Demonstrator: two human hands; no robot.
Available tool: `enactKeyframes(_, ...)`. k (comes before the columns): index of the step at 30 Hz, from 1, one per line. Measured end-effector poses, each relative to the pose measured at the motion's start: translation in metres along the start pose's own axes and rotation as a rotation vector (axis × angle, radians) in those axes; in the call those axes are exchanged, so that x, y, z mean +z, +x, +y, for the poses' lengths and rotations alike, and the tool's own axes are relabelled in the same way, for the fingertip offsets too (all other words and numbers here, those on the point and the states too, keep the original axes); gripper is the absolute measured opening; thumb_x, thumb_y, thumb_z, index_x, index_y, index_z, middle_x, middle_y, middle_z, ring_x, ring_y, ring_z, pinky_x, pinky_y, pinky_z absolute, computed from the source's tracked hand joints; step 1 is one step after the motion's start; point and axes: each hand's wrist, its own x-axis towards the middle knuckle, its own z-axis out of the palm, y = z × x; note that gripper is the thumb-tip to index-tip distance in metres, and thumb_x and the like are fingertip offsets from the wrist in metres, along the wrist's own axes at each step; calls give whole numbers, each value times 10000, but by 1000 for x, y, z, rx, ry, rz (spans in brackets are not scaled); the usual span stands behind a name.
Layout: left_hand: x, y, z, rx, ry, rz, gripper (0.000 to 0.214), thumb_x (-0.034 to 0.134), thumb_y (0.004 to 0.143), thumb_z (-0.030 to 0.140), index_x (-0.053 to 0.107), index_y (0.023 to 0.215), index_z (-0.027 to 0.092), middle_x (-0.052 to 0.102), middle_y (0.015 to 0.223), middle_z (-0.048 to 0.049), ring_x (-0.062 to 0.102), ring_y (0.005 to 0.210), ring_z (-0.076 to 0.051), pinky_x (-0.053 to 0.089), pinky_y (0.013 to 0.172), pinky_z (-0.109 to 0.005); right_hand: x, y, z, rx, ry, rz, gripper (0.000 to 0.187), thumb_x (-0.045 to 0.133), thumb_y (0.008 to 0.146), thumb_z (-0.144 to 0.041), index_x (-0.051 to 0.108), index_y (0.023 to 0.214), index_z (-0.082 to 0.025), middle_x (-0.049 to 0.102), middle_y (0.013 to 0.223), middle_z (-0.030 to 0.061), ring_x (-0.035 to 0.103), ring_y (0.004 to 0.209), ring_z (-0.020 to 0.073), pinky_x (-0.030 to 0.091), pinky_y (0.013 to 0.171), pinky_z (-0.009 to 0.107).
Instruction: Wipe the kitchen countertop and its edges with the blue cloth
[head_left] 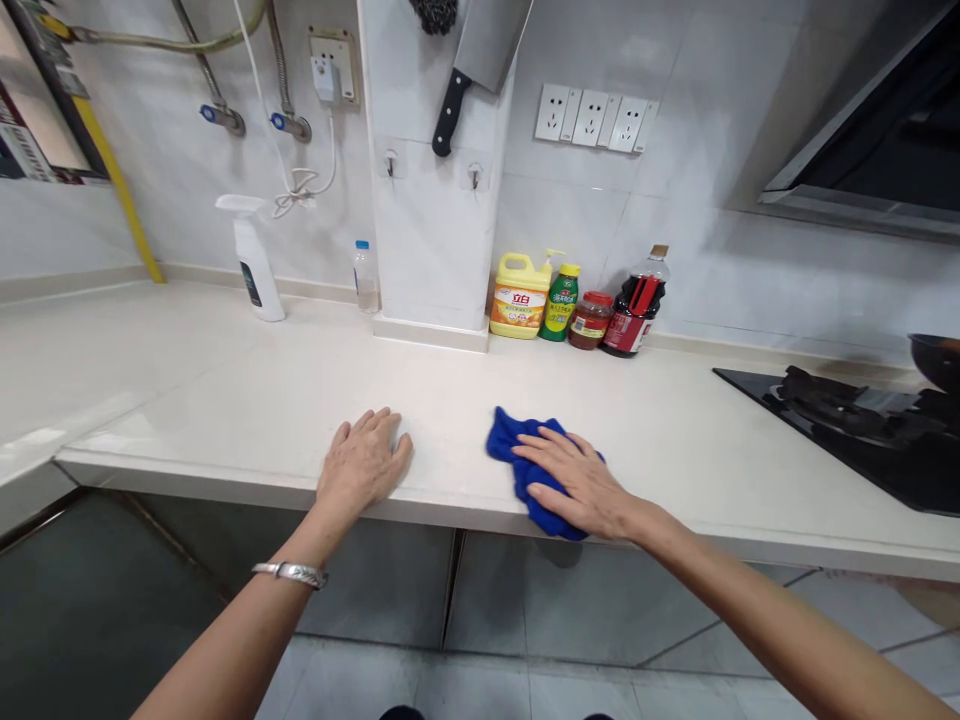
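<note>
My left hand (364, 458) rests flat on the white countertop (247, 405) near its front edge, fingers a little apart and nothing under them that I can see. A bracelet (291, 574) circles that wrist. Farther right, my right hand (576, 482) holds a bunched blue cloth (504, 436) against the counter, its fingers stretched over the top and the thumb on the near side. Part of the cloth sticks out left of the fingers, and its lower end reaches the counter's front edge. The palm hides the rest.
Along the wall stand a white spray bottle (256, 265), a clear bottle (365, 280), a yellow detergent jug (517, 300), a green bottle (560, 305), a red-lidded jar (590, 322) and a dark sauce bottle (634, 315). A cleaver (480, 60) hangs above. The gas stove (847, 420) is at right.
</note>
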Motion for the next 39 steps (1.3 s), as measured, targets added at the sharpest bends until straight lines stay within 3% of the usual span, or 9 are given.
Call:
enactKeyframes(4,1,1,-1,3,8,-11,619,230,952,444,460,1457,170,392,1591,-45,268,1506,-221,186,1281,-506,7,57,-44,-121,82,-61,551,336,1020,-595,416,1509,-353,336,1630,-23,165,1537,275,96,1266,596)
enactKeyframes(8,2,3,-4,6,6,4,606,211,948,371,454,1464,167,413,1577,-41,293,1496,-208,203,1278,-493,18,118,-63,-178,112,-62,539,280,1035,-591,429,1497,-358,340,1626,-43,177,1527,281,77,1257,629)
enactKeyframes(14,3,4,-6,0,-15,14,592,243,931,336,466,1457,183,431,1565,-27,316,1485,-192,211,1285,-481,28,194,-45,-96,77,-52,568,244,1023,-634,428,1490,-369,336,1625,-53,181,1522,288,102,1242,663)
enactKeyframes(20,-3,0,-8,-30,-83,-3,594,258,917,371,507,1426,195,425,1566,1,327,1478,-205,184,1297,-472,22,225,-7,-1,33,-21,572,244,1014,-622,430,1485,-356,328,1627,-42,218,1508,284,153,1236,654)
enactKeyframes(24,-7,2,-8,-63,-110,-24,626,255,898,440,517,1418,210,425,1565,21,352,1461,-228,201,1295,-469,13,217,27,98,22,-22,601,221,1013,-632,398,1509,-341,308,1637,-31,196,1516,278,138,1237,655)
enactKeyframes(27,-6,6,-10,-54,-100,-27,659,247,883,483,512,1422,211,428,1564,12,367,1453,-236,224,1289,-468,4,195,58,161,16,-3,618,199,1011,-638,378,1522,-340,293,1644,-32,188,1516,288,140,1234,659)
enactKeyframes(34,-3,23,-27,30,-45,-52,718,243,889,529,469,1446,136,417,1572,-83,353,1470,-263,229,1288,-466,-27,102,140,313,-10,-5,635,189,1001,-643,363,1535,-346,262,1656,-41,177,1522,296,136,1243,638)
enactKeyframes(39,-6,30,-30,26,-26,-91,708,257,903,590,433,1453,180,402,1581,-40,369,1457,-267,218,1285,-443,-42,35,174,367,4,6,652,190,995,-648,366,1538,-333,265,1655,-25,162,1527,305,129,1238,650)
